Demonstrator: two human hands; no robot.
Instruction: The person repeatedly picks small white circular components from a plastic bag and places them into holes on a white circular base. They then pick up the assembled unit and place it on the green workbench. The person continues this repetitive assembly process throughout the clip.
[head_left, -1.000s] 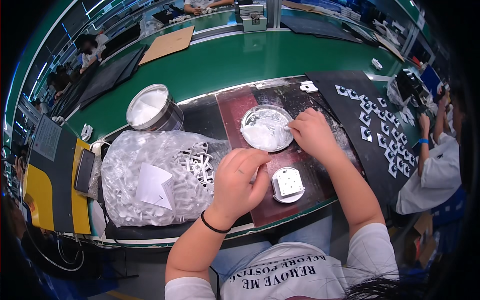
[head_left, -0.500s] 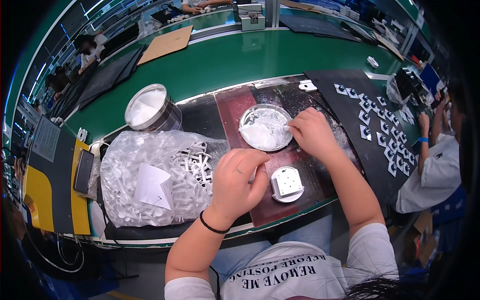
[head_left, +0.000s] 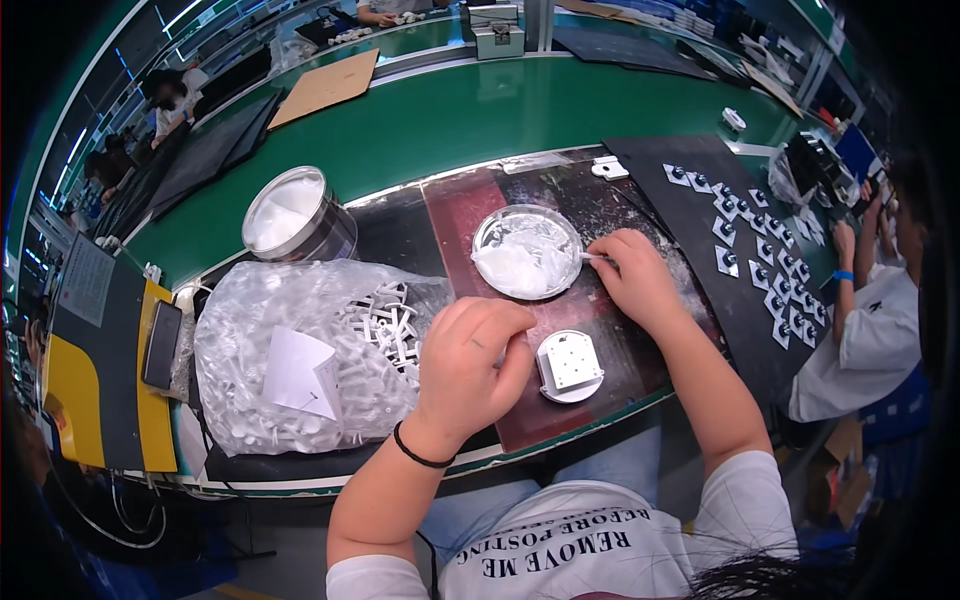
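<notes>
my right hand (head_left: 632, 275) is the nearer one to the round, shallow silver metal dish (head_left: 497, 222), which sits at the centre of the frame, just left of my fingertips. thumb and forefinger are closed in a pinch on a short, slim, pale piece (head_left: 596, 257), its long axis running roughly left to right, one end at the dish's right rim. inside lies a glossy, cloudy white substance (head_left: 525, 262). my left hand (head_left: 475, 350) hangs below and left of the dish, palm inward, fingers curled toward the thumb; i cannot tell if it holds anything. just right of that thumb, below the dish, a white rounded plastic housing with a squarish raised block (head_left: 571, 365) rests on the dark red worktop (head_left: 450, 220), untouched.
</notes>
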